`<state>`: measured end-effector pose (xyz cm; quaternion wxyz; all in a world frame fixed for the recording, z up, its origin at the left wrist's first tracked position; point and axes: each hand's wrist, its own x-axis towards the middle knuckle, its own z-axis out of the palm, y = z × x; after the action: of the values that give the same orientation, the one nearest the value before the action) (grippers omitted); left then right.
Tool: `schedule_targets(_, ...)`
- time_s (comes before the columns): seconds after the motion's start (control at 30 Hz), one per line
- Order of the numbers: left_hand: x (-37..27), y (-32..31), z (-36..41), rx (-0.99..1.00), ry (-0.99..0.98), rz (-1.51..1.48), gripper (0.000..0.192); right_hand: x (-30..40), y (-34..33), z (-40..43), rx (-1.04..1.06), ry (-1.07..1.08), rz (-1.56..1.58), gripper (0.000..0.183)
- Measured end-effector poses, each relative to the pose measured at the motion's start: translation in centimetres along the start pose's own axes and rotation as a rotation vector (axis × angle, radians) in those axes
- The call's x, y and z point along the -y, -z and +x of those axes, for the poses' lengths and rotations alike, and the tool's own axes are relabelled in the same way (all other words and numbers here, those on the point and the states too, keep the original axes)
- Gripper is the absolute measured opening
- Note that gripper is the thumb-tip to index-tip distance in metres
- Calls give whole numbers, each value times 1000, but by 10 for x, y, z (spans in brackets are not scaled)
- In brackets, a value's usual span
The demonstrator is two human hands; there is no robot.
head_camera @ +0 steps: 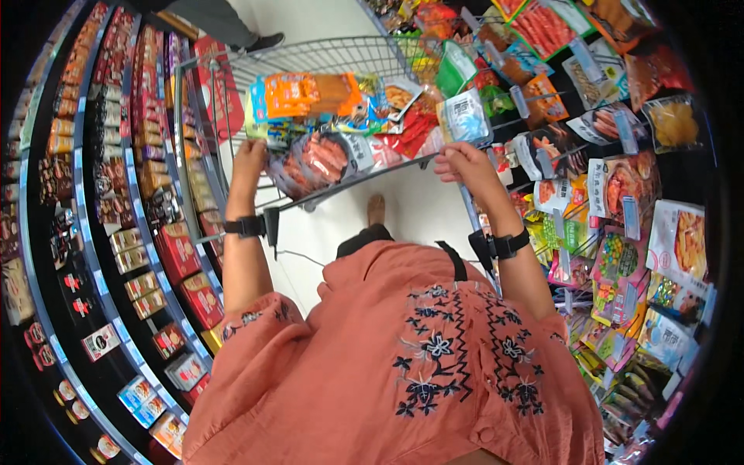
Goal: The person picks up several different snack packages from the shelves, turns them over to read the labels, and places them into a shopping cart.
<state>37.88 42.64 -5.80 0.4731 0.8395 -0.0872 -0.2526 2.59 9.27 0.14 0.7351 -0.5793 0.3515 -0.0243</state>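
A wire shopping cart stands before me, loaded with packaged food. My left hand is curled at its left side, next to a clear-and-dark pack of reddish meat snacks. Whether the fingers grip that pack's edge is unclear. Over the cart's near right corner is my right hand, fingers bent, just below a blue-and-white bag; contact with the bag cannot be made out. Orange snack packs lie farther back, with red packets to their right. Each wrist wears a black strap.
Shelves of boxes and packets run along the left. On the right, hooks with price tags carry hanging snack bags close to my right arm. Beyond the cart, a person's leg and dark shoe show on the pale floor.
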Motion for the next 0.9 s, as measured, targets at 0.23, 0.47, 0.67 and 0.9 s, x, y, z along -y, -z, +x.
schedule_targets(0.23, -27, 7, 16, -19, 61, 16, 47, 5, -23, 24, 7, -33, -24, 28)
schedule_targets(0.47, -22, -3, 48, 56, 102, 100, 47, -1, -26, 31, -19, -65, -8, 29)
schedule_targets(0.67, -20, -17, 88, 110, 129, 84, 54, -11, -24, 37, -53, -87, -12, 29)
schedule_targets(0.9, 11, -41, 139, 124, 178, -154, 43, -13, -24, 40, -101, -129, 17, 30)
